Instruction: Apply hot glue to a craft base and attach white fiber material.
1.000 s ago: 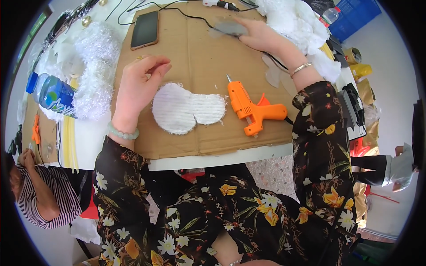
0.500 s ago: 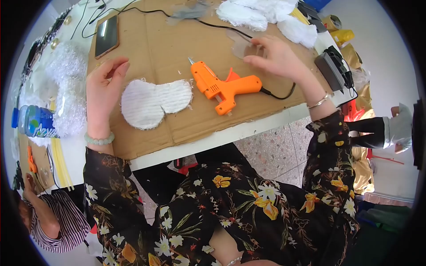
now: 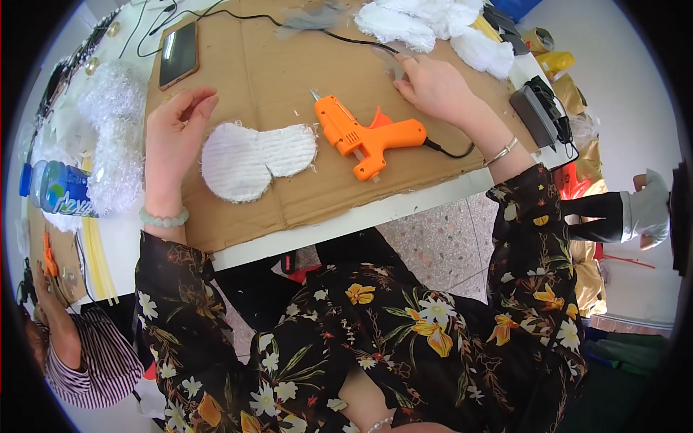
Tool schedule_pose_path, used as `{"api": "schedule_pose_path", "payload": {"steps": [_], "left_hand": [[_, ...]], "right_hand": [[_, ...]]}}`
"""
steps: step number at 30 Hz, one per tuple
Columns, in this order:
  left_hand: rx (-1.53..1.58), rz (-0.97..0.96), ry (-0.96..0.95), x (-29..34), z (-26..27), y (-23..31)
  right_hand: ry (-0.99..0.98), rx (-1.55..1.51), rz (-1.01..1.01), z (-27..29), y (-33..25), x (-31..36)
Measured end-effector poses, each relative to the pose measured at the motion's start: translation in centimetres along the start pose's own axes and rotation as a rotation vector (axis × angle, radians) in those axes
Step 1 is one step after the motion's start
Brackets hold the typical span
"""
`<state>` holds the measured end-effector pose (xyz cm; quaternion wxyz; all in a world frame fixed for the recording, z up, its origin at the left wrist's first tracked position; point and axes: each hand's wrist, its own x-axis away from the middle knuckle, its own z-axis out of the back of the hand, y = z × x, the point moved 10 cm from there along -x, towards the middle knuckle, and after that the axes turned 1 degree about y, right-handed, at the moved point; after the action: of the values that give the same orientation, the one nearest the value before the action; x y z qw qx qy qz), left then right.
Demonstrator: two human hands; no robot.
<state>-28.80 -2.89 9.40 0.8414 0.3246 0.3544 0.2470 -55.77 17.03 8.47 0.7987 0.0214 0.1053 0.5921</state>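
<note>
My left hand [image 3: 175, 137] is raised over the left edge of the cardboard, its fingers curled and the thumb tip close against them. Whatever may be in that pinch is too small to make out. Beside it lies a white quilted fabric piece [image 3: 242, 162] with two rounded lobes and frayed edges. An orange hot glue gun [image 3: 361, 137] rests on its side right of the fabric, nozzle pointing up and left. My right hand [image 3: 437, 90] reaches past the gun, thumb and forefinger apart, over a translucent greyish film piece [image 3: 386, 59] that it partly covers.
Brown cardboard [image 3: 281, 72] covers the table. A phone [image 3: 178, 55] lies upper left, near a black cord [image 3: 253, 16]. White fluffy pieces [image 3: 401, 25] sit at the back. Left are white tinsel [image 3: 115, 137] and a bottle [image 3: 61, 189]; a grey box [image 3: 534, 115] stands right. A person [image 3: 94, 353] sits lower left.
My right hand has moved slightly left and away from me, over the film piece. My left hand keeps its curled pose. The whole view has shifted slightly.
</note>
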Motion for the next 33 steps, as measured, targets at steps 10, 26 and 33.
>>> {"api": "schedule_pose_path", "payload": {"steps": [10, 26, 33], "left_hand": [[0.026, -0.018, 0.006, -0.1, 0.0, 0.6], [0.029, -0.060, 0.038, 0.3, 0.3, 1.6], [0.047, -0.090, 0.033, 0.2, 1.2, 3.8]], "right_hand": [[0.139, 0.066, 0.228, 2.1, 0.8, 1.0], [0.425, -0.190, 0.261, 12.6, 0.2, -9.6], [0.482, 0.024, 0.492, 6.3, -5.2, -13.7]]}}
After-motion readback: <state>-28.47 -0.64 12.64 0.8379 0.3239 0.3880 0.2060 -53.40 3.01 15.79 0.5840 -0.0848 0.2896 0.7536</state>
